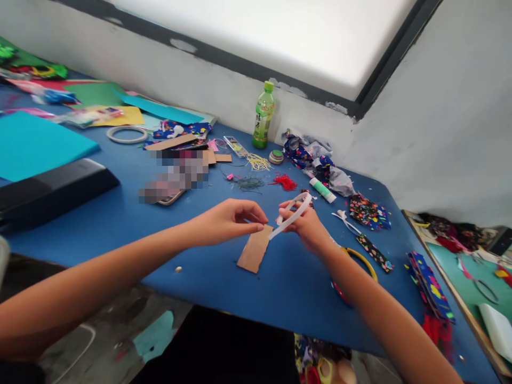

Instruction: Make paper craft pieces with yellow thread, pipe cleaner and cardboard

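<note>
My left hand has its thumb at the top edge of a small brown cardboard strip, with the fingers curled behind, pinching it. The strip slants over the blue tabletop near the front edge. In my right hand is a narrow white tape roll, gripped by its ring. The roll's lower side comes close to the cardboard's upper right corner; whether they touch I cannot tell. Scissors with a yellow and red handle lie partly hidden under my right forearm.
A green drink bottle stands by the wall. Along the back lie a glue stick, red string, floral fabric and another tape roll. A black case and blue sheets occupy the left.
</note>
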Demonstrator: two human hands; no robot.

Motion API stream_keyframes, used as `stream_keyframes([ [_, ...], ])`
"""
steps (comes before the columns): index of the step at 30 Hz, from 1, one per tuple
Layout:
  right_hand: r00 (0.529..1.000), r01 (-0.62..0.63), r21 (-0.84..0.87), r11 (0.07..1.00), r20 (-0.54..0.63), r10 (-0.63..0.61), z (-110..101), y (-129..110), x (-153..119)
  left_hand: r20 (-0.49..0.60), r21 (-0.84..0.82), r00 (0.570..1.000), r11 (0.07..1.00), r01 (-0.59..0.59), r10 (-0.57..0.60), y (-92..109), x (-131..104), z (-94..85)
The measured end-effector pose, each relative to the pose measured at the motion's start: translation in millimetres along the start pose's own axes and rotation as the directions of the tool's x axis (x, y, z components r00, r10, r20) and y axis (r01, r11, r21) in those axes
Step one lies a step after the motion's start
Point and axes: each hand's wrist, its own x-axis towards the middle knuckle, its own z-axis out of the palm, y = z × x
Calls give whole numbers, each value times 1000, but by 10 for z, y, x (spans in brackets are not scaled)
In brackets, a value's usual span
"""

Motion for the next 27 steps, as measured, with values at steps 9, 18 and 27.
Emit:
stream_keyframes([
  [9, 963, -108, -34, 994, 243, 113, 260, 281, 275, 143, 636, 786, 552, -539, 602, -406, -276, -145],
  [18, 927, -50, -110, 993, 364, 88, 296, 380, 203, 135, 490, 884, 745, -453, 448, -471, -274, -244],
  [27, 911, 49, -214, 976, 410, 44, 323, 334, 153, 254, 391, 941, 867, -310, 222, -500, -223, -219],
])
